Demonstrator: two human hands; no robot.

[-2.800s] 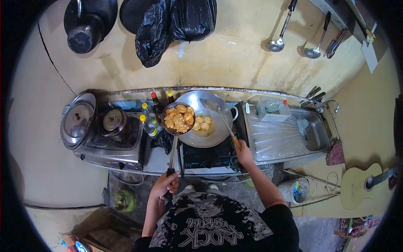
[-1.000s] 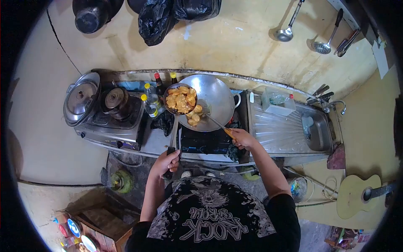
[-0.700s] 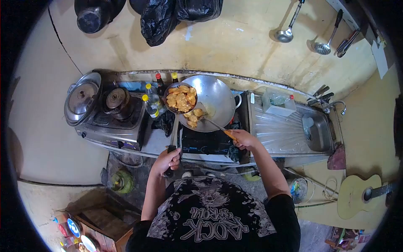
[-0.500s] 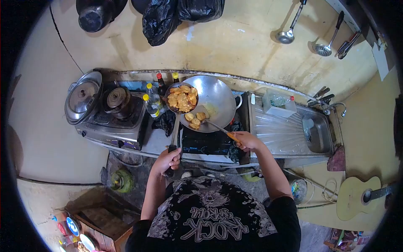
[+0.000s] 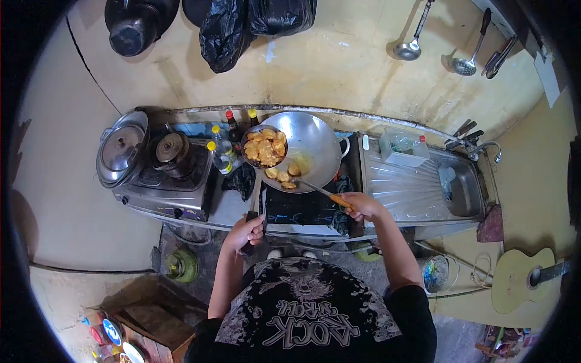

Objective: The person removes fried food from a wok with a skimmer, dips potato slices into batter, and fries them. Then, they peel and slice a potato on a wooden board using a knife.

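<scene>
My left hand [image 5: 245, 233] is closed around the black handle of a skimmer [image 5: 247, 158]. Its round bowl is heaped with golden fried pieces [image 5: 266, 145] and sits over the left side of the wok [image 5: 330, 151]. In my right hand [image 5: 362, 207] is a spatula [image 5: 321, 190] with a wooden handle, its metal end low in the wok. Several more fried pieces [image 5: 282, 176] lie at the wok's near left, against the spatula's tip. A little oil shows at the wok's bottom. Under the wok is a black cooktop [image 5: 296, 209].
Bottles [image 5: 219, 158] stand left of the wok, beside a black plastic bag [image 5: 242, 180]. Further left, a gas stove [image 5: 160, 196] carries a small pot [image 5: 171, 151] and a large lidded pot [image 5: 121, 151]. Rightward are a clear container [image 5: 404, 156] and a sink [image 5: 466, 190].
The fried pieces in the wok have shifted slightly at the spatula's tip. Both hands keep their grips. The whole view has moved a little.
</scene>
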